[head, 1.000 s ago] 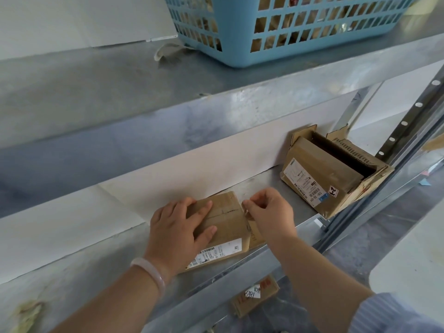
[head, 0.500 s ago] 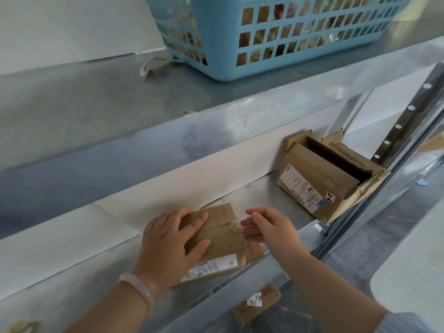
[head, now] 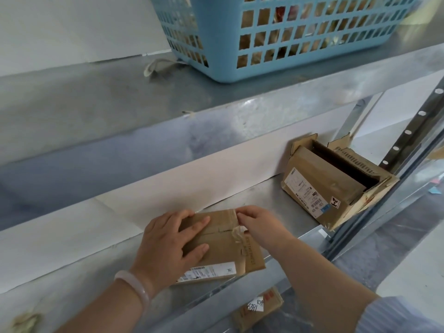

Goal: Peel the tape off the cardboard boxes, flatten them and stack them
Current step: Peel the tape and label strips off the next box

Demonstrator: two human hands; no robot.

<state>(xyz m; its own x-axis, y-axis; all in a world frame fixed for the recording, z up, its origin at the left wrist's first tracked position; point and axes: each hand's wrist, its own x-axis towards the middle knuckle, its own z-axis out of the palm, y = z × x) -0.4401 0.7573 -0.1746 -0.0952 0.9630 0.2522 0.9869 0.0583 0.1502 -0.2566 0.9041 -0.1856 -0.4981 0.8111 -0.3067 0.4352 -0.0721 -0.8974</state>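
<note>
A small brown cardboard box with a white label lies on the metal shelf. My left hand presses flat on its top, fingers spread. My right hand is at the box's far right edge, fingertips pinching the clear tape, whose loose crumpled end curls up at the seam. A larger open cardboard box with a shipping label stands to the right on the same shelf.
A blue plastic basket sits on the upper shelf overhead. A perforated metal upright stands at the right. Another small taped box lies on the level below. A scrap of tape lies by the basket.
My right hand moved from the box's right side up to its far edge, and a crumpled strip of tape has lifted off the seam. My left hand stays pressed on the box.
</note>
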